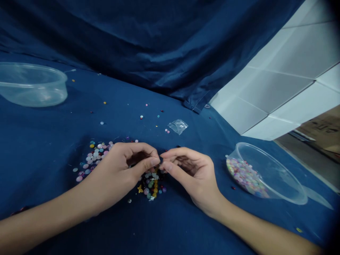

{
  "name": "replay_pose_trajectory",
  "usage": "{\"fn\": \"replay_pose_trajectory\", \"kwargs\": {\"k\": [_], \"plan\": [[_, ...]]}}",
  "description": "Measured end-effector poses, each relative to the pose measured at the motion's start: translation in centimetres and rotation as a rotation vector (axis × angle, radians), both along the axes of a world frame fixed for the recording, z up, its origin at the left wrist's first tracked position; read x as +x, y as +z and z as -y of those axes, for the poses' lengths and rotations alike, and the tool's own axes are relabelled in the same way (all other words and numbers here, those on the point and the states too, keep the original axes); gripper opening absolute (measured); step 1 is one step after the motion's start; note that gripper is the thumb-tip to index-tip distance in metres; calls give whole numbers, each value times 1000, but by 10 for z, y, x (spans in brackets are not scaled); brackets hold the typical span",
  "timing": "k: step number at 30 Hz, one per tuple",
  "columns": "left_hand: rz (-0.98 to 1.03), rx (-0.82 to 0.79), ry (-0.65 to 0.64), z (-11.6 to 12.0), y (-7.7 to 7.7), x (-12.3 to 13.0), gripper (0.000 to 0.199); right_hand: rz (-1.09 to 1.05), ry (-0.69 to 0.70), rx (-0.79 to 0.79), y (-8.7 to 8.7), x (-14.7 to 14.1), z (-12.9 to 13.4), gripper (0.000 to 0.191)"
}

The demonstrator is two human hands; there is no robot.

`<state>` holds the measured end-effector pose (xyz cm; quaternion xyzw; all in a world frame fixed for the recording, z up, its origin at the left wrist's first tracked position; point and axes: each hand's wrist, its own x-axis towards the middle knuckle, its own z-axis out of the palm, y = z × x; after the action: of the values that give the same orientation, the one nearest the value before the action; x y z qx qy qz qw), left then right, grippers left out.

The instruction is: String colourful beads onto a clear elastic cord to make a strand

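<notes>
My left hand (pixel 132 163) and my right hand (pixel 190 168) meet almost fingertip to fingertip above the blue cloth. Each has thumb and forefinger pinched; what lies between the tips is too small to make out. Just below them hangs or lies a loop of yellow and pale beads (pixel 155 186), its upper end hidden by the fingers. A yellow butterfly-shaped bead (pixel 140 189) lies left of the loop. Loose white, pink and purple beads (pixel 91 157) are heaped beside and partly behind my left hand.
An open clear bowl (pixel 50 94) stands at the far left. On the right, a tilted clear bowl (pixel 247 177) holds many pastel beads. A small clear plastic bag (pixel 178 126) lies beyond my hands among scattered beads. White tiles (pixel 281 74) border the cloth at the upper right.
</notes>
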<state>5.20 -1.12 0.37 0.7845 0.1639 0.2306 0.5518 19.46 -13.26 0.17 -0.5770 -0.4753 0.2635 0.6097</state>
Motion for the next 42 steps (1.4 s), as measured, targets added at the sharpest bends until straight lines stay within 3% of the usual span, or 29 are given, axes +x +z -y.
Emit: {"fn": "replay_pose_trajectory", "kwargs": {"k": [13,25,34,42], "plan": [[11,14,-15,1,2,0,16,-141,114,-61,5,-1,1,19],[11,37,-20,3,6,1,17,-323,7,-55,7,-3,2,11],[5,32,-32,3,5,0,21,-77,-134,43,2,-11,1,9],[-8,-69,-62,3,4,1,18,180,-141,137,2,-14,2,13]]}}
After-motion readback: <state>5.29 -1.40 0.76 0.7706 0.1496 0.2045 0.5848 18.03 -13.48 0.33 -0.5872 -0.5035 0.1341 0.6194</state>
